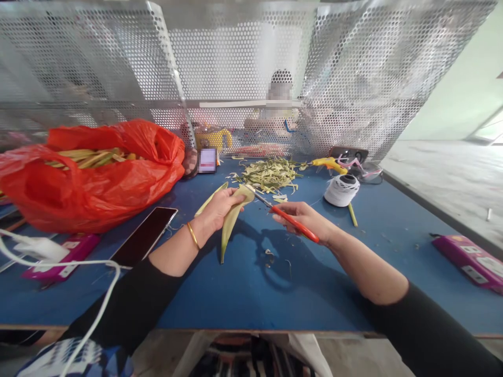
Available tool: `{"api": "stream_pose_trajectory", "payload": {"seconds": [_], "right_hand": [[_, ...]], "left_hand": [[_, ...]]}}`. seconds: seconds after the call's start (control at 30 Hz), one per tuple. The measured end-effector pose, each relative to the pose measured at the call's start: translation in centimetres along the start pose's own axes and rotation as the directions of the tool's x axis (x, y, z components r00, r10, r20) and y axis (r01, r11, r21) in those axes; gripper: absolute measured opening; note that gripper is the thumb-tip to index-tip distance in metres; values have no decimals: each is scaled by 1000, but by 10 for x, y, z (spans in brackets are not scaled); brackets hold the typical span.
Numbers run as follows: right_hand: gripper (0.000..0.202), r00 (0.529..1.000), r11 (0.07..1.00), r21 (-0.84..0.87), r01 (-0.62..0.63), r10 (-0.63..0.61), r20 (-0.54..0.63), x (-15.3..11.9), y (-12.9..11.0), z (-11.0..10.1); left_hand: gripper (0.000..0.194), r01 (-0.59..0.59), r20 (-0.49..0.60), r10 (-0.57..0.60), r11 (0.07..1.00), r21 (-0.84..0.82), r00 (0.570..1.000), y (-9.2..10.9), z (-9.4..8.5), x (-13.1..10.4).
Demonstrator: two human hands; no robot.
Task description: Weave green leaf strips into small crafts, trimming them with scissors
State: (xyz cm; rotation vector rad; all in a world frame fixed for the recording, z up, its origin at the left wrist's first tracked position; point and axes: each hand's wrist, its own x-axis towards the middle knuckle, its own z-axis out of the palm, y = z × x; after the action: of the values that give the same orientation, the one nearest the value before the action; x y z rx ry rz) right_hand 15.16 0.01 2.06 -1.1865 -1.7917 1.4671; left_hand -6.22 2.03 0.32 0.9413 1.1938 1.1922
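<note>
My left hand pinches a pale yellow-green strip that looks like a dried leaf or husk. One end hangs down over the blue table, and another part sticks out behind my wrist. In my right hand is a pair of scissors with red handles. Their metal blades point left and meet the upper end of the strip near my left fingertips. Whether the blades are apart is too small to tell. Just beyond my hands lies a heap of cut green-yellow scraps.
A red plastic bag full of similar strips stands at left, beside a dark phone. A white thread spool, a yellow glue gun and glasses lie at right. Purple power strips flank both sides. A perforated metal screen rises behind.
</note>
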Motion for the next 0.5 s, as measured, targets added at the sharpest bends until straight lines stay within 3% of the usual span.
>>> {"api": "stream_pose_trajectory", "payload": {"seconds": [0.23,0.5], "right_hand": [[56,998,998,-9,-55,55,20,-3,-3,2],[58,993,986,-159,43,-24,120,-6,-1,-5]], "left_hand": [[11,48,-38,-49,999,-13,998,3,3,-1],[15,68,37,-68,998,-17,997,-2,-3,5]]}}
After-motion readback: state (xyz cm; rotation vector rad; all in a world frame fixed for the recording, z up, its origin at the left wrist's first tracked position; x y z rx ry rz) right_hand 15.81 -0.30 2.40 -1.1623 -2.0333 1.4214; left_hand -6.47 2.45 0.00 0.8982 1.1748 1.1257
